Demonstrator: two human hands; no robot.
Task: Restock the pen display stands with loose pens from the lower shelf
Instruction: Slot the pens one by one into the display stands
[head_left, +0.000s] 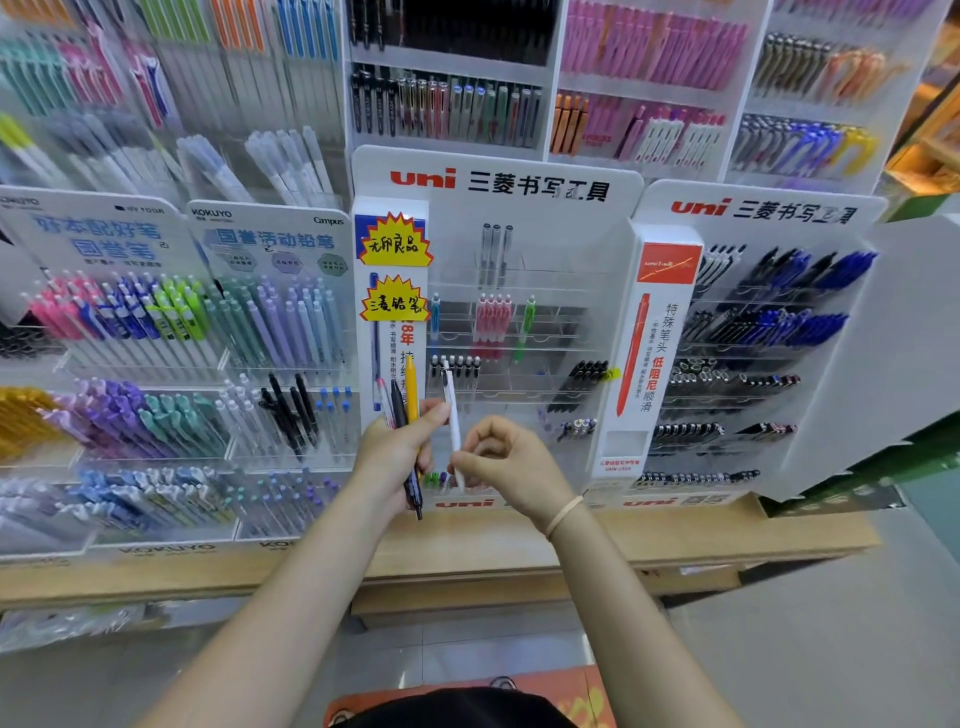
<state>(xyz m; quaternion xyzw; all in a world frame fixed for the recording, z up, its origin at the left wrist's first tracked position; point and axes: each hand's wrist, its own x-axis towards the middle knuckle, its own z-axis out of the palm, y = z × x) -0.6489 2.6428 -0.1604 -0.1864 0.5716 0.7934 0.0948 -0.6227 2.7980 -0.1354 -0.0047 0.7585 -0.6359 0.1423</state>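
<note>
Our left hand (397, 447) is wrapped round a small bunch of pens (406, 415), a black one, a yellow one and what looks like a pink-and-white one, held roughly upright with the black tip hanging below the grip. Our right hand (501, 457) pinches the lower end of a white pen (453, 415) between thumb and curled fingers; the left fingertips touch its barrel higher up, so the pen sits just beside the bunch, between the two grips. Its long axis runs near vertical, leaning slightly left at the top, with the dark clip end up and the tip down, hidden by the right fingers. We judge the step in hand is drawing this pen out to slot it into the stand (498, 322) directly beyond the grips, where the row of similar black-topped pens (456, 366) lies just above the pen's top. To do it well, we should keep the clip end up, match the tilt of the pens already there, and let the left fingers release before lifting.
</note>
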